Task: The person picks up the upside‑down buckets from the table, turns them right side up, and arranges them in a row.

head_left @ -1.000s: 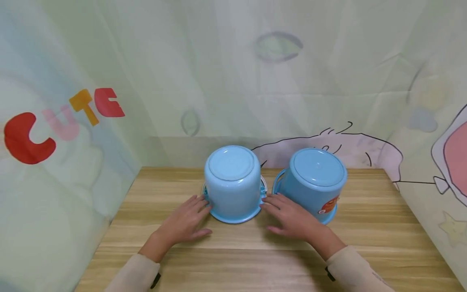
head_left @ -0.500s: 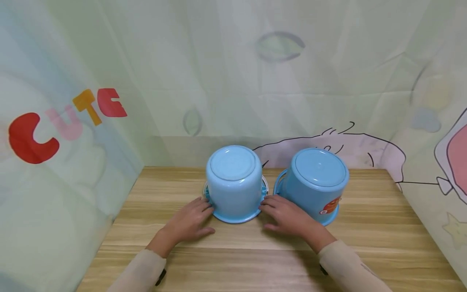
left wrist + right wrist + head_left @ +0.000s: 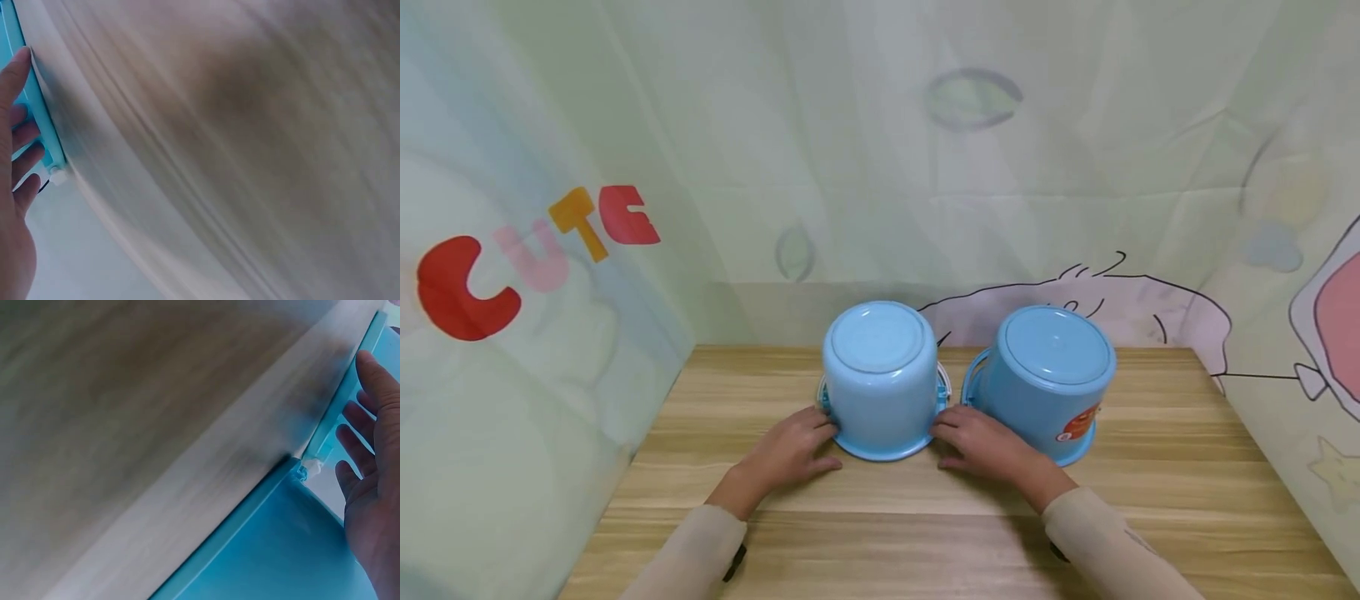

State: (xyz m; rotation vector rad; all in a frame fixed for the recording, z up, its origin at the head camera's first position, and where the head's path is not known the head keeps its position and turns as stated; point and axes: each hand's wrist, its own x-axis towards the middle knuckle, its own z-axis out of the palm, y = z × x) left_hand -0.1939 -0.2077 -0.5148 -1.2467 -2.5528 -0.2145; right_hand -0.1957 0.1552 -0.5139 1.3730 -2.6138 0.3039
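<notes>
Upside down on the wooden table [image 3: 880, 533] stands a light blue bucket [image 3: 882, 408], its pale handle lying behind it. At its left lower side is my left hand [image 3: 793, 450], fingers extended along the rim and thumb apart. My right hand [image 3: 983, 446] mirrors it on the opposite side, fingertips against the rim. In the left wrist view, the fingers [image 3: 26, 134] lie loosely beside the bucket's rim [image 3: 50, 128]. The right wrist view has slightly bent, spread fingers [image 3: 356, 440] near that same bucket; whether they press on it cannot be told.
A second upturned blue bucket [image 3: 1037, 392], with a red sticker [image 3: 1078, 423], stands just right of the first, close behind my right hand. A printed curtain [image 3: 865, 167] rises along the table's back edge and both sides.
My right hand has moved slightly left, closer to the first bucket's rim, and my left hand slightly right. Both buckets stay in place; the head view shifts a little.
</notes>
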